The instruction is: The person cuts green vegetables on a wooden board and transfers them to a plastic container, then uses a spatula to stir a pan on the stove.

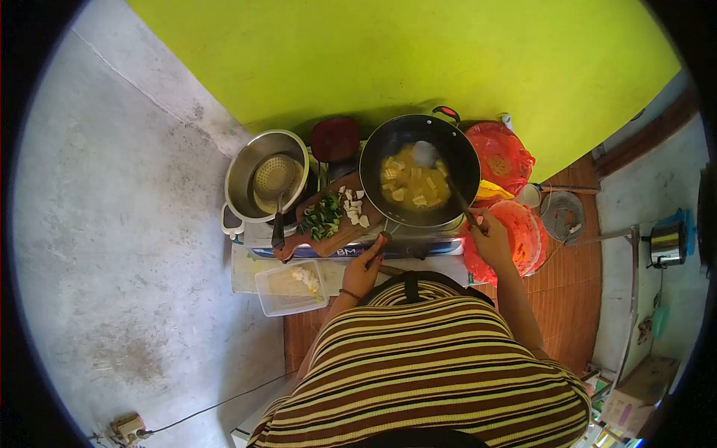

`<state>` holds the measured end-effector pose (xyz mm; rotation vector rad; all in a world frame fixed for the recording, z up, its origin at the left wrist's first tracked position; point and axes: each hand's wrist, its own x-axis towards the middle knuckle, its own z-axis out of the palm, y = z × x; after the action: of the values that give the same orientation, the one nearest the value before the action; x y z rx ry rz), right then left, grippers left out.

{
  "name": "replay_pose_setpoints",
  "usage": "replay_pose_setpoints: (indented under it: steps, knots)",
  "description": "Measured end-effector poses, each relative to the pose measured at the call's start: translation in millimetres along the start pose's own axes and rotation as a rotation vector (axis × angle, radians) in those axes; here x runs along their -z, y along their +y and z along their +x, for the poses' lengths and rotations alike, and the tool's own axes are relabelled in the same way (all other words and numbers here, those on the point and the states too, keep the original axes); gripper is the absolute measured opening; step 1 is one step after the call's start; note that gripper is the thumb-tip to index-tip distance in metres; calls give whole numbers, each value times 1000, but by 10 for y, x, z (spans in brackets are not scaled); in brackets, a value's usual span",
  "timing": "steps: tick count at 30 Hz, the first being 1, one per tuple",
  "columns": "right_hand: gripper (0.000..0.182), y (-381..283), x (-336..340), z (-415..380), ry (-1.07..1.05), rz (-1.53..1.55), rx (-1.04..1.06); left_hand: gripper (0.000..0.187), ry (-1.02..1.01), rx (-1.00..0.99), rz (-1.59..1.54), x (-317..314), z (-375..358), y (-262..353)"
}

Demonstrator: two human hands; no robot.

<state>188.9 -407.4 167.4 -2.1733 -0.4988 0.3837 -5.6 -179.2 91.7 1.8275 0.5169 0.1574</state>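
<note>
A black wok (370, 175) sits on the stove, holding yellowish broth with pale cut pieces (418, 187). My right hand (491, 240) is closed round the dark handle of a spatula (459, 198), whose greyish head rests in the broth near the wok's far side. At the wok's near edge, my left hand (362, 270) is closed on the wok handle (386, 235). Left of the wok lies a wooden cutting board (347, 234) with chopped green leaves (323, 216) and white chopped pieces (354, 206).
A steel pot (239, 175) with a skimmer (275, 177) across it stands at the left. Nearer me is a clear plastic container (280, 302) with pale food inside. Red plastic bags (515, 231) and a stone mortar (562, 215) are at the right. A green wall (418, 52) rises behind.
</note>
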Motion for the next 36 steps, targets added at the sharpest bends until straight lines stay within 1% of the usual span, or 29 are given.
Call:
replay_pose_setpoints:
  steps: [2, 5, 8, 11, 14, 17, 20, 23, 24, 27, 29, 32, 35, 36]
  knots:
    - [35, -116, 45, -21, 90, -154, -8, 46, 35, -67, 0, -42, 25, -112]
    - [33, -65, 69, -36, 73, -211, -97, 45, -15, 43, 104, 0, 8, -49]
    - [33, 63, 83, -95, -58, -179, -85, 55, -25, -75, 92, -8, 36, -147]
    - [33, -98, 130, -117, -305, 166, -306, 67, -44, 67, 233, 63, 2, 48]
    - [30, -47, 11, -79, -410, 540, -425, 75, -232, 291, 115, 191, 76, 258]
    - [30, -129, -42, -83, -418, 634, -457, 69, -166, 150, 52, 122, 136, 63]
    - [33, -38, -134, -72, -360, 679, -411, 64, -196, 186, -179, 76, 158, -12]
    - [34, -23, -129, -7, -295, 479, -332, 60, -289, 159, -177, 88, 204, -22]
    - [34, 8, -135, 15, -229, 404, -270, 62, -330, 293, -217, 131, 197, 126]
    - [35, 58, -129, 76, -32, 145, -68, 60, -335, 344, -239, 142, 212, 139]
    - [35, -1, -107, 130, 108, -68, 91, 59, -277, 316, -251, 78, 215, 48]
    - [40, -66, -143, 212, 128, -112, 112, 58, -204, 274, -285, -17, 234, -123]
    - [44, 33, -269, 298, 142, -275, 251, 57, -204, 327, -285, 11, 220, -72]
    - [44, 20, -300, 298, 122, -306, 242, 57, -217, 359, -277, 26, 221, -42]
